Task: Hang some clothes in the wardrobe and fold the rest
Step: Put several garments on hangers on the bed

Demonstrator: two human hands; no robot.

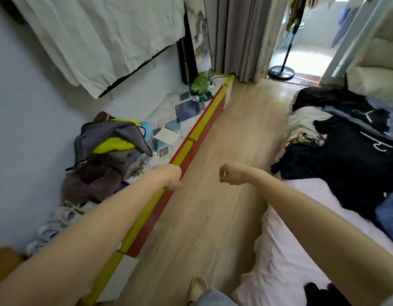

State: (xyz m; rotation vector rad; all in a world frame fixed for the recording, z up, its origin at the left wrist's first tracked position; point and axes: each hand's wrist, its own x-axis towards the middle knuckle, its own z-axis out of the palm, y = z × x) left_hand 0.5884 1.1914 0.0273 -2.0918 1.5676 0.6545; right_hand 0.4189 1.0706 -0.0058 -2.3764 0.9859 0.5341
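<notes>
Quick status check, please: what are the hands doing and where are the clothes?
Left hand and right hand curled, holding nothing, out over the floor. Dark clothes heaped on bed; second pile by wall. Nothing blocking.

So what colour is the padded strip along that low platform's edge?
Yellow padded strip, above a red band; head view.

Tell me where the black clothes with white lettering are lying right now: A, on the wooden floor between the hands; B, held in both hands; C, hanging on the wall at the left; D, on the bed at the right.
D: the black clothes lie heaped on the bed at the right, and neither the left hand nor the right hand holds anything.
</notes>
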